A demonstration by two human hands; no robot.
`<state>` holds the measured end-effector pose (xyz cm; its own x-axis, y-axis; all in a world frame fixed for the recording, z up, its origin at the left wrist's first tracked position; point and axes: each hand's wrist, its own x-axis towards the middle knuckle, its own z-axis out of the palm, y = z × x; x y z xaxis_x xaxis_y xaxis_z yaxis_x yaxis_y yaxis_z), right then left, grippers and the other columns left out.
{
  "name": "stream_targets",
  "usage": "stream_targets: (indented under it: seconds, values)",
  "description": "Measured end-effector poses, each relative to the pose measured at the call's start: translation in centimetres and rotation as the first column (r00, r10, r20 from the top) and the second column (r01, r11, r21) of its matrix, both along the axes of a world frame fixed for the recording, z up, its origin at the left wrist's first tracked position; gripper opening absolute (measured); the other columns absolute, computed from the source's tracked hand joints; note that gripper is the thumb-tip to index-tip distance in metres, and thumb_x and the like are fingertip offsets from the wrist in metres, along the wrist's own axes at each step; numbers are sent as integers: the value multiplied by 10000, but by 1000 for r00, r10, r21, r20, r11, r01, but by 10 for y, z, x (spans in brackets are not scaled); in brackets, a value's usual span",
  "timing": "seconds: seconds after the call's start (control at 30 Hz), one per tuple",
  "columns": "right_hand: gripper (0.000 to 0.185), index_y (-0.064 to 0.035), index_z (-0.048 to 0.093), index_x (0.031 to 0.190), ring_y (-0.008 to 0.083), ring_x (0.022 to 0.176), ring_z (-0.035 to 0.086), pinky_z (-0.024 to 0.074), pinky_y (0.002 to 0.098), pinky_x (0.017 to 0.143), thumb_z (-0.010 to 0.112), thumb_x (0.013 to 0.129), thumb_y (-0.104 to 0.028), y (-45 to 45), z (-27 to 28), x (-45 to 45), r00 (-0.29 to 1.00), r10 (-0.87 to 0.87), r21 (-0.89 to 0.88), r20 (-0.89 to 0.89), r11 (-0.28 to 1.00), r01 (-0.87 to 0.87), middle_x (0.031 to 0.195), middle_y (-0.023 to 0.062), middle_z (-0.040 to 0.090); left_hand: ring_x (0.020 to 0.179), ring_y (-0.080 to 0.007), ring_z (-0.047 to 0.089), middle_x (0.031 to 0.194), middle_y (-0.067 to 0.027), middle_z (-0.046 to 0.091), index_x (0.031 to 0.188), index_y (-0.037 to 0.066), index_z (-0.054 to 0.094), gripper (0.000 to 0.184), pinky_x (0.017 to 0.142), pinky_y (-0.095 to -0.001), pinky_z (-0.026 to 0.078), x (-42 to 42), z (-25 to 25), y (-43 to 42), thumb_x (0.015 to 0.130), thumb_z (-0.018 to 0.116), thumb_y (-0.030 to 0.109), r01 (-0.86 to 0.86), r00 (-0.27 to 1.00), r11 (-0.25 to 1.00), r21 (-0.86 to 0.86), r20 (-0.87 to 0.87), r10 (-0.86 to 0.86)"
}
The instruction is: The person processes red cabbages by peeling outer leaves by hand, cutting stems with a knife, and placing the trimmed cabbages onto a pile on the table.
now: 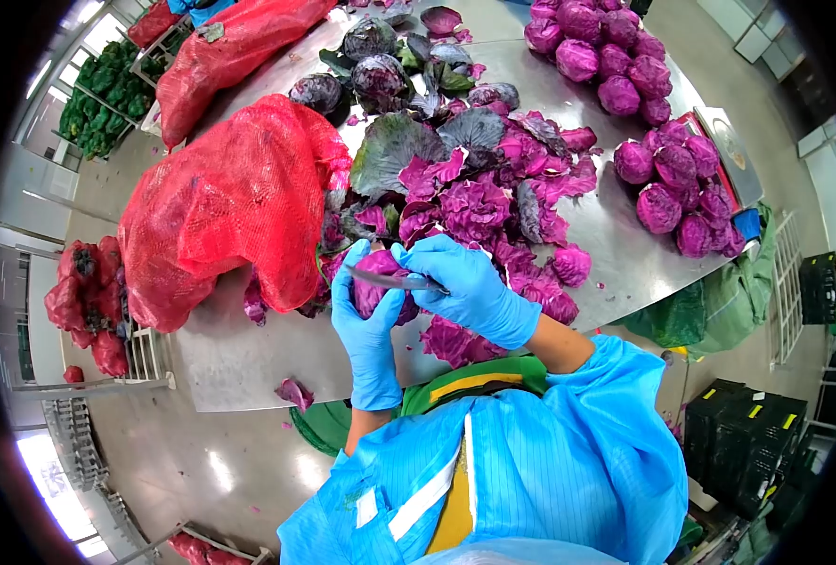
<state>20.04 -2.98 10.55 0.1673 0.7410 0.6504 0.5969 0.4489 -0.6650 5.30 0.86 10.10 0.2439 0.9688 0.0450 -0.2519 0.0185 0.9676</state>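
My left hand (367, 330), in a blue glove, is wrapped round a purple cabbage (376, 282) above the near part of the metal table. My right hand (465, 287), also gloved, grips a knife (394, 280) whose blade lies across the top of that cabbage. Just beyond both hands is a heap of loose purple leaves (474, 207), with darker outer leaves (394, 155) among them. Left of the hands lies a large red mesh sack (239, 207).
Peeled cabbages (677, 184) are piled at the right beside a scale (730, 155), with another pile (611, 56) farther back. Unpeeled heads (371, 40) lie at the back. Black crates (743, 438) stand at lower right. The metal table (220, 367) ends close to my body.
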Motion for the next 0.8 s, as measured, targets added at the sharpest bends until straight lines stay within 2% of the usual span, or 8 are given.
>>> stream_targets:
  seconds: [0.13,0.2,0.27,0.33,0.37,0.4,0.47,0.8]
  values:
    - [159,-40,623,953,208,650,613,491,317,525,674,803,-27,-1,-9,-2,972,-88,87,-219,990,109,829,101,597,1240,-229,497,1364,-126,510,1341,-7,475,702,1063,-378,404,1,-1,-2,713,776,72,-44,998,998,36,49,42]
    - [84,-40,619,937,166,672,610,500,295,560,658,869,-70,2,-7,9,964,-202,82,-173,972,218,862,93,618,1243,-229,493,1368,-128,506,1344,-10,470,703,1063,-377,405,1,0,-3,716,776,71,-60,994,998,14,98,59]
    - [214,-45,652,1066,124,715,599,491,281,583,690,873,-128,0,-4,6,849,-143,-68,-508,990,127,948,89,643,1241,-230,494,1371,-129,502,1344,-13,468,705,1063,-377,406,-1,-1,-1,716,777,69,-61,989,998,14,134,59]
    - [409,-72,626,1230,92,792,597,504,270,640,727,855,-203,-10,24,13,946,7,-270,-324,958,-100,1061,90,654,1238,-233,498,1373,-131,500,1350,-12,464,719,1065,-379,405,-2,0,0,710,783,67,-56,995,998,28,83,53]
    - [498,-100,592,1299,139,852,613,522,279,707,737,838,-221,-11,31,9,962,40,-369,-268,919,-141,1119,108,644,1238,-234,499,1373,-132,500,1350,-11,464,721,1065,-379,406,-1,0,-1,709,784,65,-51,997,998,27,59,50]
    - [495,-107,591,1315,169,894,611,511,280,796,714,848,-219,-2,13,7,992,118,-101,-55,987,-123,1061,83,637,1238,-234,500,1373,-133,500,1351,-11,465,722,1065,-380,406,0,1,-1,707,784,63,-46,998,999,28,39,45]
    - [464,-69,606,1285,223,942,610,500,315,847,713,848,-184,-5,7,1,969,138,-142,-206,975,-169,1045,97,641,1236,-236,503,1373,-134,500,1348,-9,471,726,1066,-382,406,-1,-2,0,702,793,70,-35,999,999,40,20,34]
    - [274,1,661,1105,257,930,622,506,342,805,684,870,-139,-1,-2,0,970,84,42,-226,996,-76,992,107,663,1219,-228,517,1346,-133,524,1338,-12,485,681,1069,-373,396,7,-1,-5,737,779,116,6,995,997,-82,98,2]
